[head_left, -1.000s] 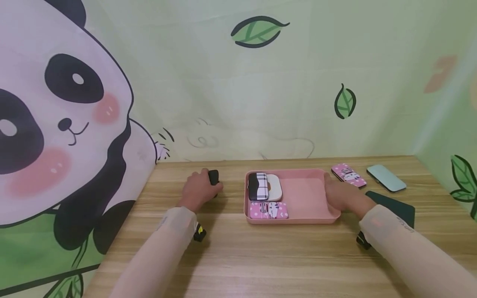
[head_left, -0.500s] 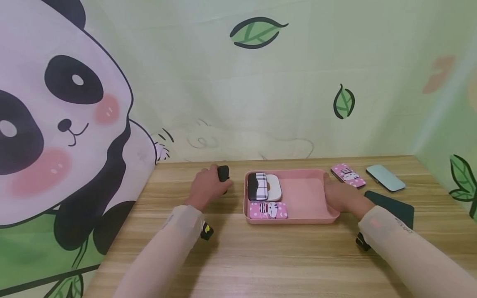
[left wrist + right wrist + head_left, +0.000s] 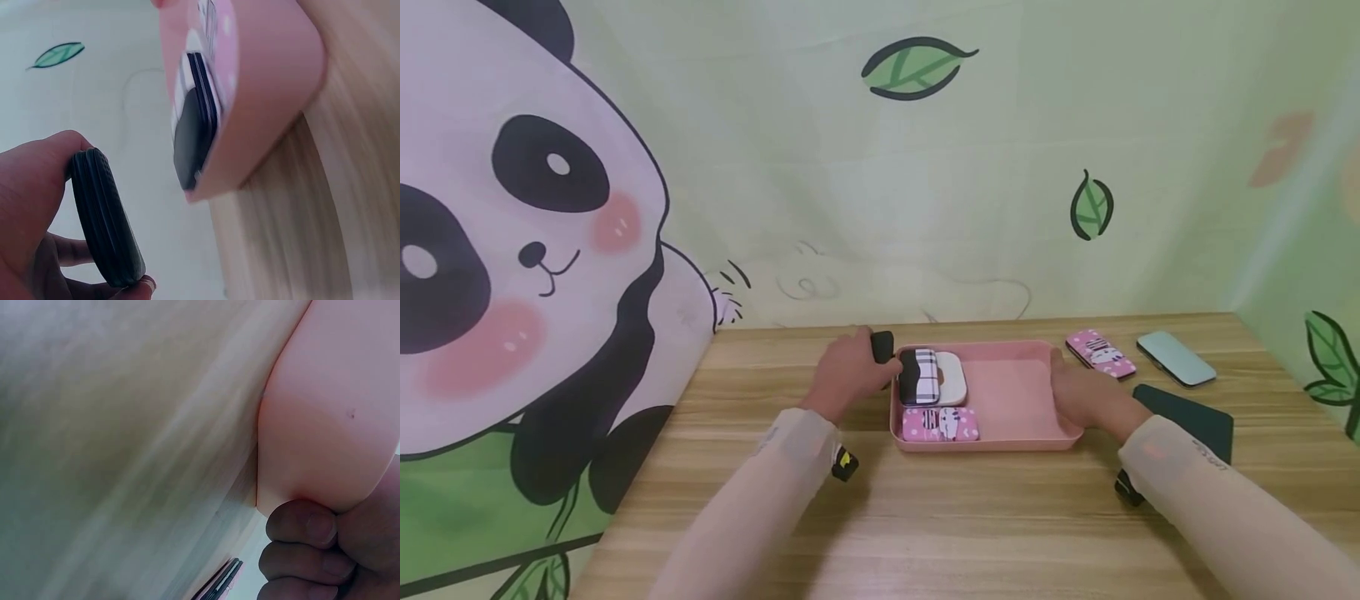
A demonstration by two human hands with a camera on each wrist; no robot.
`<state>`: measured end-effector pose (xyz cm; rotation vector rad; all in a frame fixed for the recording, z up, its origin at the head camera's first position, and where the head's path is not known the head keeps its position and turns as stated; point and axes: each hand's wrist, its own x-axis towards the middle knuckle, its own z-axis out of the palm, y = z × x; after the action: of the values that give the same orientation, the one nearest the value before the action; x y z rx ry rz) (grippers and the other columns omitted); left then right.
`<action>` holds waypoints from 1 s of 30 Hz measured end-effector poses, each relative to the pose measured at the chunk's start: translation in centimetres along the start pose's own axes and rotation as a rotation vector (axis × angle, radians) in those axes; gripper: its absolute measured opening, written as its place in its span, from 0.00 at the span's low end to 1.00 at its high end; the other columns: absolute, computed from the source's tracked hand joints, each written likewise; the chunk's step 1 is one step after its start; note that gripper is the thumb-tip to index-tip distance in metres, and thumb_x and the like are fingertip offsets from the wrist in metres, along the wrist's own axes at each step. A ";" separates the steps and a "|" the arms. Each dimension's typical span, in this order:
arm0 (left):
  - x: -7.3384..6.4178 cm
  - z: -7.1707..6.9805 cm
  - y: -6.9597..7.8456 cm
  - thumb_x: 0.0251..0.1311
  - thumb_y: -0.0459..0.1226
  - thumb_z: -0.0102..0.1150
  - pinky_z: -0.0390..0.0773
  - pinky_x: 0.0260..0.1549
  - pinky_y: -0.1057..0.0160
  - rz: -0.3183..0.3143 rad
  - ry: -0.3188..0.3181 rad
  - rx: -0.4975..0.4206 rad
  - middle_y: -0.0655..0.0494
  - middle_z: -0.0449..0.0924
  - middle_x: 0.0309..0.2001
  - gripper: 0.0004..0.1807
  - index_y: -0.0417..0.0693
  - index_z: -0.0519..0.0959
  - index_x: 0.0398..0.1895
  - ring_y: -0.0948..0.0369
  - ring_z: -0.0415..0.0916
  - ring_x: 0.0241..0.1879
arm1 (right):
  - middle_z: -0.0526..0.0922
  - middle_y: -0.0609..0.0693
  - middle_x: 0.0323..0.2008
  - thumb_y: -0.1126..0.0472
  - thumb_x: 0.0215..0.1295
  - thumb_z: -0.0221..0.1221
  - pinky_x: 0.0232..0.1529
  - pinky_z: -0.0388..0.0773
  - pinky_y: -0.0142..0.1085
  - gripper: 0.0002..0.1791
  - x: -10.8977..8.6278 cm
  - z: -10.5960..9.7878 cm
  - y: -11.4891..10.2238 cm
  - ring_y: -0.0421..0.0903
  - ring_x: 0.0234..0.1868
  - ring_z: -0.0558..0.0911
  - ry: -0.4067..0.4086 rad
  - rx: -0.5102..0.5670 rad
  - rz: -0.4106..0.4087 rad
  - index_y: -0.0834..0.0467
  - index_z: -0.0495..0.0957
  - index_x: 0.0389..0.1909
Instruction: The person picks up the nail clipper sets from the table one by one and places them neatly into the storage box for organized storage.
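Observation:
My left hand (image 3: 847, 375) holds a small black case (image 3: 106, 219) between thumb and fingers, beside the left end of a pink tray (image 3: 1015, 445). In the left wrist view the case is held on edge, apart from the tray wall. My right hand (image 3: 1086, 396) grips the tray's right end, fingers curled at its wall in the right wrist view. Inside the tray's left part lie a black-and-white plaid case (image 3: 919, 377), a white case (image 3: 953, 379) with a brown patch, and a pink polka-dot case (image 3: 940, 423) with a cartoon animal.
Right of the tray lie another pink polka-dot case (image 3: 1101, 353), a pale blue-green case (image 3: 1176, 358) and a dark green flat item (image 3: 1191, 417), partly covered by my right forearm. A printed cloth wall stands behind the wooden table (image 3: 970, 517).
My left hand has moved right with the black case, from the open table to the tray's left end. My right hand stays on the tray's right end, and the tray has barely moved.

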<state>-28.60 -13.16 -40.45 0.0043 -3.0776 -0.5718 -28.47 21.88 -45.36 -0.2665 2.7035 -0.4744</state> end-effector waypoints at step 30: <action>0.3 3.6 7.5 0.56 0.60 0.59 0.80 0.43 0.55 0.106 -0.051 -0.007 0.44 0.79 0.51 0.43 0.45 0.66 0.70 0.52 0.74 0.43 | 0.71 0.53 0.20 0.58 0.78 0.40 0.16 0.58 0.33 0.41 0.0 0.1 -0.2 0.44 0.13 0.65 0.026 -0.113 -0.033 0.74 0.27 0.75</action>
<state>-28.95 -4.89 -41.13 -0.1758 -3.1013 -0.5862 -28.40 21.68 -45.39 -0.3386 2.7597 -0.3378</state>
